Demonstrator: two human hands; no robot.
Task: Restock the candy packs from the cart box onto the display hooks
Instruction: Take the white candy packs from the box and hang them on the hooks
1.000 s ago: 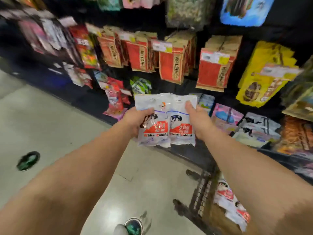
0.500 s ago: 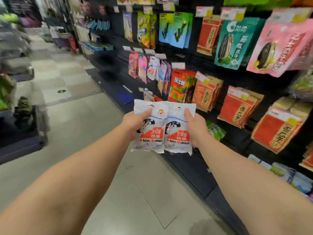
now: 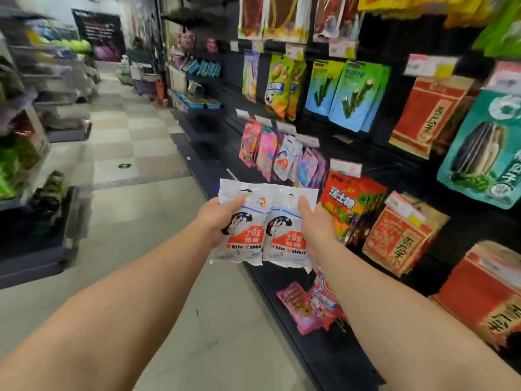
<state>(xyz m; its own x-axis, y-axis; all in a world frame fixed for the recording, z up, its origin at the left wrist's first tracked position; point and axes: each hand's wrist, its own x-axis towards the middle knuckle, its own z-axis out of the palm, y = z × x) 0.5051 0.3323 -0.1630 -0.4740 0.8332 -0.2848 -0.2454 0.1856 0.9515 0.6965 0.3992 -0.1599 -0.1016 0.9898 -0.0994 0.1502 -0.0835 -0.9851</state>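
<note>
I hold two white White Rabbit candy packs side by side in front of me. My left hand [image 3: 218,214] grips the left pack [image 3: 242,230] at its upper left, thumb on the front. My right hand [image 3: 315,221] grips the right pack [image 3: 287,235] along its right edge. Both packs are upright, their hang holes at the top. Further along the rack, a matching white pack [image 3: 284,160] hangs on a display hook among pink packs. The cart box is out of view.
A black hook rack [image 3: 375,153] full of snack bags runs down the right side, with red seed bags [image 3: 400,238] close to my right arm. Pink packs [image 3: 307,306] lie on its low shelf. Tiled aisle floor [image 3: 135,198] stretches ahead; dark shelving [image 3: 39,221] stands on the left.
The view has swung up and along the aisle, away from the cart. Both hands keep the same hold on the two packs, carried forward beside the rack.
</note>
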